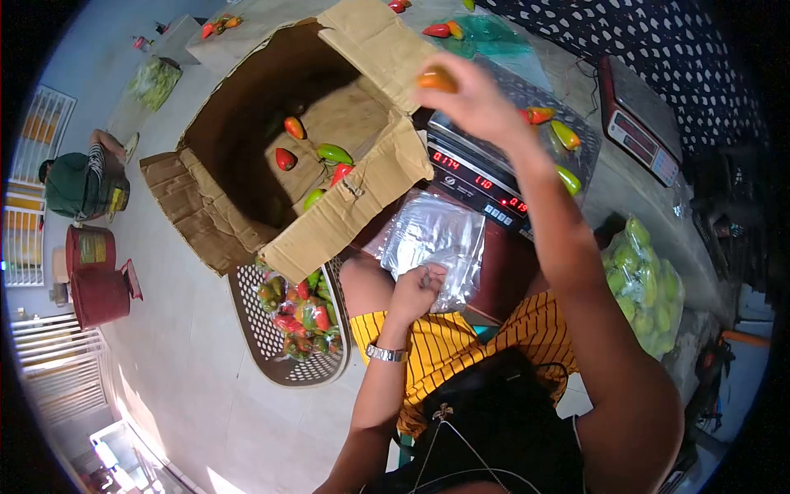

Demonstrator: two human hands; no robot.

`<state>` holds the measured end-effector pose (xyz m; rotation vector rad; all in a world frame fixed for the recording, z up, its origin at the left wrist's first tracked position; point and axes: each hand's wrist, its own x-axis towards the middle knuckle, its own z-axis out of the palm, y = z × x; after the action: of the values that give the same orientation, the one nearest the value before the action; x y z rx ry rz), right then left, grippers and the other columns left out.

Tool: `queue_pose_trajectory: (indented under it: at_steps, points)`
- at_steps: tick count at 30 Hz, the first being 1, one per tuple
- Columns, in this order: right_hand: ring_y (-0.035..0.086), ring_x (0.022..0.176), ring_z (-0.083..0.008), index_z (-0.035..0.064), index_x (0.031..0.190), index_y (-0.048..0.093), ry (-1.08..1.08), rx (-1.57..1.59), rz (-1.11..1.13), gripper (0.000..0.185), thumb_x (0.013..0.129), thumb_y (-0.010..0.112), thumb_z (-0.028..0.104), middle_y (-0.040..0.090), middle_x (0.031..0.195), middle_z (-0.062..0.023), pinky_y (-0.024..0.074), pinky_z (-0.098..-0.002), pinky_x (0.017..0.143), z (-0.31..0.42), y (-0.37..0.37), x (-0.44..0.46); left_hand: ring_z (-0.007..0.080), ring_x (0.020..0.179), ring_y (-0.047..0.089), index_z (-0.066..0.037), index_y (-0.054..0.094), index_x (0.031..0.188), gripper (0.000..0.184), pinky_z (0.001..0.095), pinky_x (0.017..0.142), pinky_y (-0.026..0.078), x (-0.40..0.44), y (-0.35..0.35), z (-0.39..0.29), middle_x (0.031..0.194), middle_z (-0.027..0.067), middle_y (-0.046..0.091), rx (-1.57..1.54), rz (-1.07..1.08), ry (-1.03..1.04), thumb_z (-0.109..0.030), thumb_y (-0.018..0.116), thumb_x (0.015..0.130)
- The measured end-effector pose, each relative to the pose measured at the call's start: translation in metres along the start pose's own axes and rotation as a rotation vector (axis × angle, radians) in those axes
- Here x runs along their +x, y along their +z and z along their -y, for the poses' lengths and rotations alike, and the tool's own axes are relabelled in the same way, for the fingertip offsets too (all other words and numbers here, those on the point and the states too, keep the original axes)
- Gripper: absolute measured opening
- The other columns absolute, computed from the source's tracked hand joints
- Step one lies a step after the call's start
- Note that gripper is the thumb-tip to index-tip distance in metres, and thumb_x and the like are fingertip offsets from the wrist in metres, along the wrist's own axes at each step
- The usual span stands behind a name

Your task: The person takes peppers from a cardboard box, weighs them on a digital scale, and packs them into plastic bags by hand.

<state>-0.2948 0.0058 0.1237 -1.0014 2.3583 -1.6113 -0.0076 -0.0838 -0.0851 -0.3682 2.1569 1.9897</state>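
My right hand (471, 97) is raised over the digital scale (477, 185), its fingers closed on an orange pepper (437, 79). Several red, orange and green peppers (565, 135) lie on the scale's pan beside and behind my forearm. My left hand (418, 292) rests with bent fingers on a stack of clear plastic bags (432, 239) at my lap, pinching the near edge. An open cardboard box (370, 41) stands left of the scale with a few peppers inside, among them a red one (285, 159).
Below the box sits a basket (284, 377) of bagged peppers. A bag of green produce (643, 288) and a second scale (642, 132) are at the right. Another person (74, 185) is at the far left, near red containers (100, 292).
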Motion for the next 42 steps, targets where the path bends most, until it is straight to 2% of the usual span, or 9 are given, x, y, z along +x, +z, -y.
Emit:
queue_pose_trajectory:
  at_steps: [6,8,11,15,21,28,34,40,42]
  points:
    - [0.068,0.104,-0.0359,0.0049,0.120,0.070,0.025,-0.441,0.409,0.053,0.087,0.074,0.046,0.070,0.120,-0.0199,0.0533,-0.0426,0.090,-0.029,0.155,0.109,0.0064,0.089,0.056,-0.001,0.070,0.115,0.023,0.0228,0.078,0.047,-0.001,-0.006,-0.011,0.095,-0.0024,0.065,0.034,0.087,-0.108,0.000,0.060,0.094]
    - [0.059,0.127,-0.0340,0.0060,0.128,0.068,0.224,-0.614,0.524,0.051,0.087,0.071,0.037,0.066,0.132,-0.0174,0.0487,-0.0418,0.102,-0.071,0.213,0.140,0.0126,0.079,0.066,-0.002,0.072,0.108,0.018,0.0283,0.074,0.053,0.000,-0.003,-0.009,0.088,0.0068,0.073,0.004,0.031,-0.051,-0.002,0.064,0.092]
    - [0.050,0.137,-0.0365,0.0010,0.139,0.060,0.052,-1.055,0.485,0.058,0.084,0.068,0.020,0.055,0.147,-0.0184,0.0398,-0.0501,0.111,-0.071,0.237,0.130,0.0145,0.082,0.068,-0.002,0.073,0.107,0.017,0.0293,0.075,0.054,0.000,-0.009,-0.028,0.089,0.0099,0.074,0.046,0.036,-0.194,-0.003,0.066,0.091]
    - [0.036,0.147,-0.0373,0.0147,0.156,0.043,0.030,-0.991,0.880,0.078,0.084,0.070,0.019,0.035,0.162,-0.0163,0.0273,-0.0582,0.118,-0.059,0.271,0.146,0.0169,0.083,0.069,-0.002,0.072,0.108,0.017,0.0301,0.076,0.054,0.001,-0.012,-0.027,0.095,0.0117,0.076,0.057,0.048,-0.085,-0.004,0.068,0.092]
    - [0.031,0.150,-0.0408,0.0318,0.160,0.034,-0.146,-0.955,0.940,0.083,0.085,0.065,0.015,0.028,0.165,-0.0199,0.0336,-0.0501,0.120,-0.056,0.315,0.123,0.0166,0.086,0.071,0.000,0.071,0.111,0.019,0.0318,0.082,0.055,0.003,-0.018,-0.028,0.095,0.0129,0.076,0.073,0.020,-0.106,-0.002,0.066,0.092]
    - [0.046,0.139,-0.0416,0.0151,0.146,0.051,-0.255,-1.003,0.796,0.068,0.082,0.072,0.015,0.041,0.153,-0.0237,0.0469,-0.0496,0.108,-0.032,0.250,0.093,0.0159,0.079,0.070,-0.003,0.072,0.110,0.019,0.0319,0.073,0.054,0.003,-0.003,0.008,0.094,0.0132,0.076,-0.099,-0.039,0.030,-0.008,0.069,0.092]
    - [0.068,0.113,-0.0382,0.0014,0.128,0.060,-0.038,-1.000,1.191,0.052,0.081,0.072,0.018,0.069,0.120,-0.0252,0.0550,-0.0458,0.094,-0.060,0.220,0.065,0.0141,0.076,0.067,-0.006,0.073,0.111,0.020,0.0300,0.069,0.052,0.004,-0.007,-0.007,0.098,0.0094,0.077,0.030,0.030,-0.072,-0.010,0.070,0.092]
    - [0.066,0.112,-0.0438,-0.0029,0.128,0.058,0.200,-0.387,0.535,0.055,0.083,0.069,0.026,0.069,0.114,-0.0298,0.0541,-0.0462,0.095,-0.073,0.207,0.051,0.0135,0.076,0.066,-0.005,0.072,0.111,0.020,0.0298,0.069,0.052,0.000,-0.006,-0.010,0.096,0.0092,0.077,0.054,0.004,-0.065,-0.009,0.070,0.092]
    - [0.057,0.125,-0.0414,0.0000,0.132,0.057,0.036,-0.627,0.566,0.057,0.084,0.069,0.028,0.062,0.128,-0.0276,0.0465,-0.0483,0.103,-0.079,0.221,0.044,0.0134,0.078,0.066,-0.005,0.072,0.112,0.020,0.0296,0.070,0.053,0.000,-0.005,-0.010,0.096,0.0093,0.077,0.027,0.009,-0.051,-0.008,0.070,0.091]
